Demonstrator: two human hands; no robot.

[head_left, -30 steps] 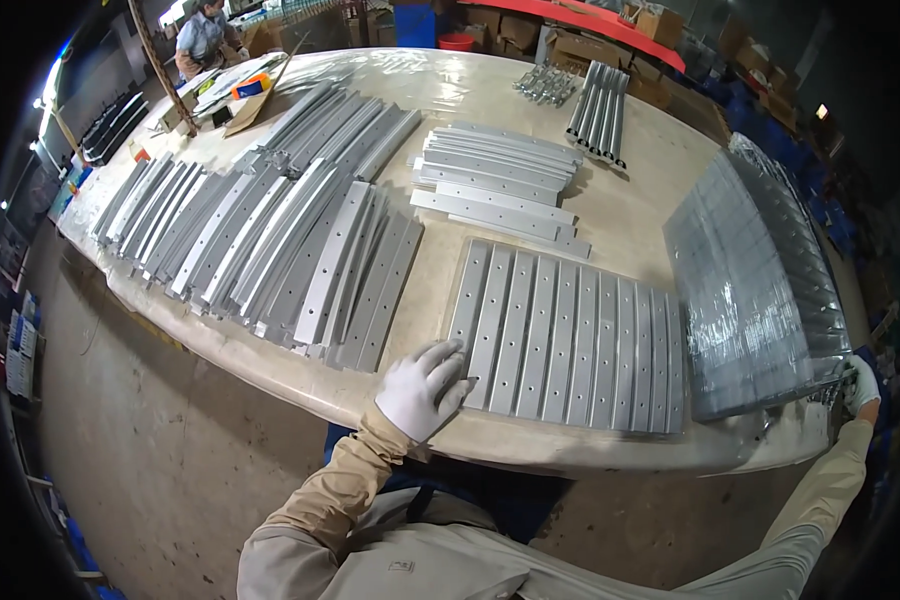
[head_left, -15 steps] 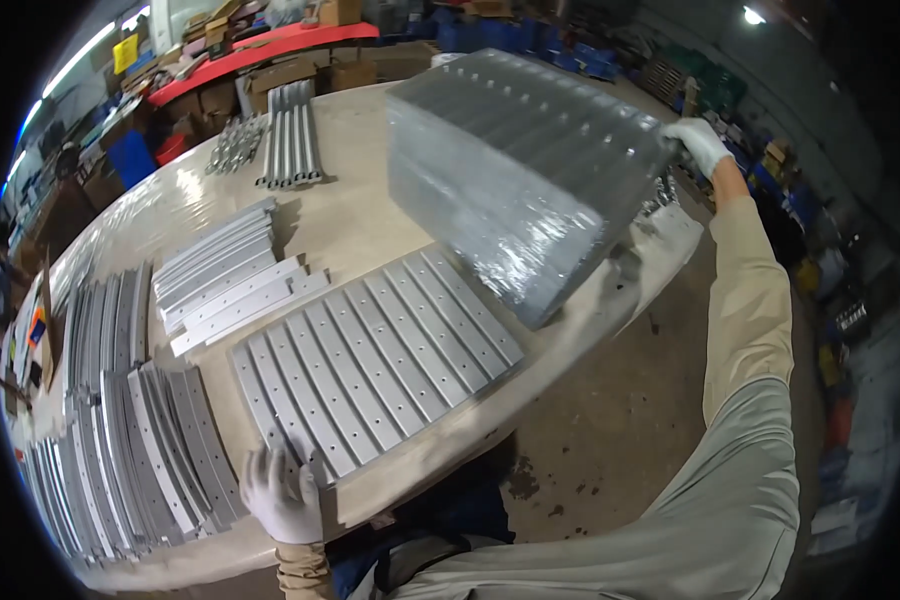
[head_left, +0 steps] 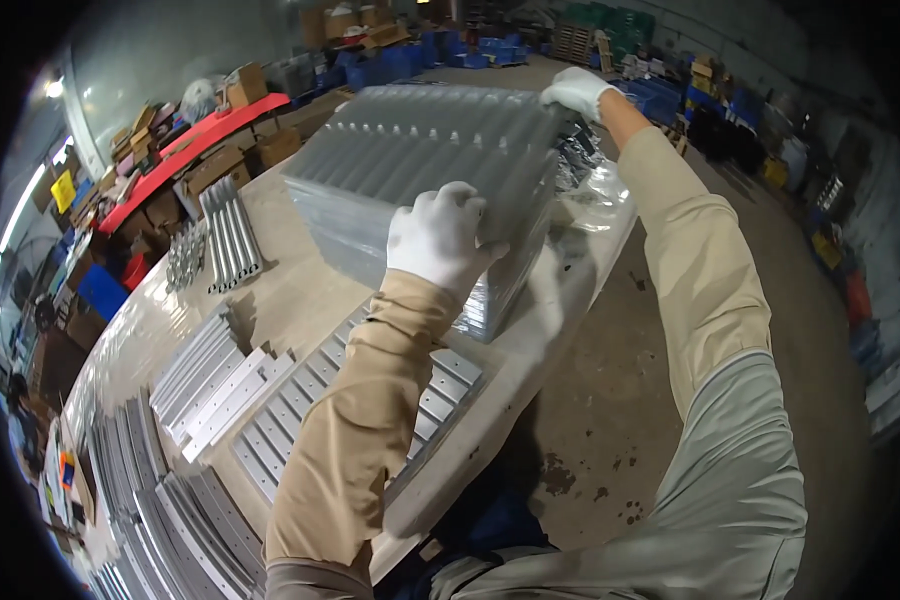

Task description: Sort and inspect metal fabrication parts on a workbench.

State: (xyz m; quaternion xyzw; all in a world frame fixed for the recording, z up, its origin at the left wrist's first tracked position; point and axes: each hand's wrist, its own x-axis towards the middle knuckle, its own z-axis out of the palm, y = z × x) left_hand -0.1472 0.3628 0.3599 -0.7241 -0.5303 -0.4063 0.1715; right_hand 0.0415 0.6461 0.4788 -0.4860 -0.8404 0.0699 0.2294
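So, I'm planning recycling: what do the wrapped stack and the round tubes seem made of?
Wrapped stack: glossy clear film, likely plastic, judging by its glare; the ridged grey contents may be metal. Tubes: probably metal, smooth and silvery with bright highlights.

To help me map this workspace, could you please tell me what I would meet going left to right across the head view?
Orange-and-blue object, red bucket, bundle of silver tubes, gloved left hand, gloved right hand.

Wrapped stack (head_left: 410, 160): glossy, translucent plastic film. Strips (head_left: 278, 432): smooth metal, satin finish. Tubes (head_left: 232, 235): smooth, shiny metal. Tabletop (head_left: 292, 265): smooth surface, glossy in places. Left glove (head_left: 436, 238) and right glove (head_left: 578, 92): matt cloth. Sleeves (head_left: 358, 420): matt, creased cloth.
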